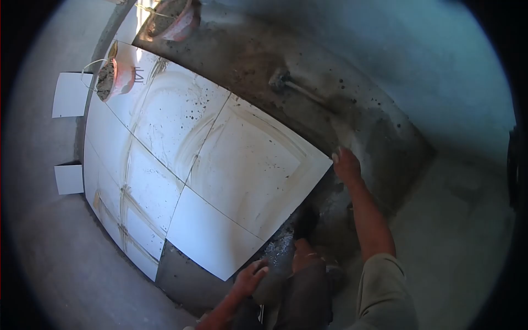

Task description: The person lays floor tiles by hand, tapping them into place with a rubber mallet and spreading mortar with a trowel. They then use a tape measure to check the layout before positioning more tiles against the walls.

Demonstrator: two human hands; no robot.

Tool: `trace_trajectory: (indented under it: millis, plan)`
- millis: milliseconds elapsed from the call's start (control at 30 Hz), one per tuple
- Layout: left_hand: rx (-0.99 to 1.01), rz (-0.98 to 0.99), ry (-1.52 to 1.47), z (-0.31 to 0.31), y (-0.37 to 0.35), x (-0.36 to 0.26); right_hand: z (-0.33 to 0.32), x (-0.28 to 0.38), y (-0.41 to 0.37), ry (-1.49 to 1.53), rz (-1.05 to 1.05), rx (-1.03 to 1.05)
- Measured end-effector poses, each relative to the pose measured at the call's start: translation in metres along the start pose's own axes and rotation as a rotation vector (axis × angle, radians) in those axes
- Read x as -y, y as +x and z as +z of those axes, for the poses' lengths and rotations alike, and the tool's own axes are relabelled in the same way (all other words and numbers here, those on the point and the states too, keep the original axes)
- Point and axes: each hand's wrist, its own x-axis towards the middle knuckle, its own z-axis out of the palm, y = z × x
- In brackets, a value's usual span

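My right hand (346, 166) is closed at the right corner of a large white floor tile (258, 162), thumb and fingers against its edge. Smears of grey-brown dirt mark that tile's surface. My left hand (250, 278) is lower down, close to the bottom corner of a cleaner white tile (212, 234), its fingers loosely bent and apart with nothing in them. Wet, grainy mortar (279, 247) shows on the floor between my two hands, beside my foot.
A pink bucket of mortar (125, 77) stands on the tiles at the upper left; a larger bucket (181, 25) is behind it. A long-handled tool (305, 93) with a caked head lies on the dirty floor. White tile pieces (72, 94) rest by the left wall.
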Motion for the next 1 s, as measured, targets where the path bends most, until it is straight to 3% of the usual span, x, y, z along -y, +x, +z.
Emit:
trace_trajectory:
  millis: [133,167,233,300,367,467,500,567,667,733,800,900,967,1000]
  plan:
    - [0.113,-0.021,-0.012,0.029,0.000,-0.006,0.052,0.010,0.106,-0.129,-0.087,-0.062]
    - [0.087,-0.052,-0.016,0.026,0.002,0.008,0.064,0.010,0.128,-0.195,-0.142,-0.130]
    - [0.041,-0.320,-0.049,0.012,0.000,0.055,0.088,-0.001,0.167,-0.281,-0.232,-0.217]
    - [-0.118,-0.287,0.115,-0.004,-0.004,0.081,0.098,0.001,0.187,-0.286,-0.272,-0.240]
    - [-0.241,-0.425,0.254,-0.014,-0.009,0.089,0.089,0.014,0.196,-0.325,-0.020,0.040]
    - [-0.282,-0.444,0.151,-0.019,-0.017,0.097,0.085,0.022,0.196,-0.380,-0.031,0.222]
    - [-0.291,-0.447,0.137,-0.017,-0.023,0.096,0.080,0.032,0.187,-0.381,-0.047,0.222]
    - [-0.245,-0.265,0.100,-0.001,-0.029,0.084,0.063,0.055,0.172,-0.230,-0.032,-0.010]
    - [-0.103,-0.196,0.006,0.008,-0.052,0.050,0.068,0.029,0.164,-0.388,-0.129,0.214]
    - [-0.125,-0.051,0.016,-0.014,-0.090,0.033,-0.031,0.093,0.057,-0.115,0.007,0.123]
    - [-0.119,0.083,0.039,-0.038,-0.117,0.035,-0.081,0.128,-0.018,0.060,0.214,0.216]
    - [-0.284,0.139,0.048,-0.082,-0.165,0.080,-0.068,0.099,-0.125,0.164,0.234,0.050]
    - [-0.346,0.099,0.012,-0.115,-0.215,0.111,-0.136,0.187,-0.230,0.414,0.528,0.129]
    - [-0.397,0.128,-0.005,-0.129,-0.241,0.138,-0.145,0.204,-0.277,0.400,0.575,0.121]
